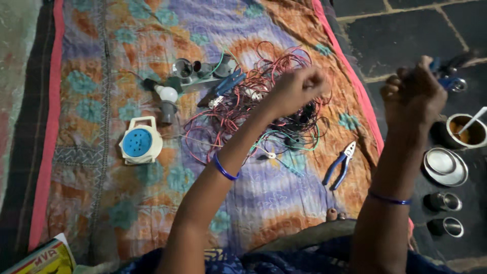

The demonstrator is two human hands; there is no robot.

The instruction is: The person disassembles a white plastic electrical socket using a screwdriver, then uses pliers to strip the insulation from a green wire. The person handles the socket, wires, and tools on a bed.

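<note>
Hands fisted, raised above wires

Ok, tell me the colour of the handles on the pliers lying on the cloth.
Blue handles on the pliers, seen in the head view.

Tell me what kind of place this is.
Probably the floor of a home, used as a makeshift electrical repair spot. A patterned quilt lies over dark stone tiles, steel cups stand beside it, and tangled wires and pliers lie on it.
</note>
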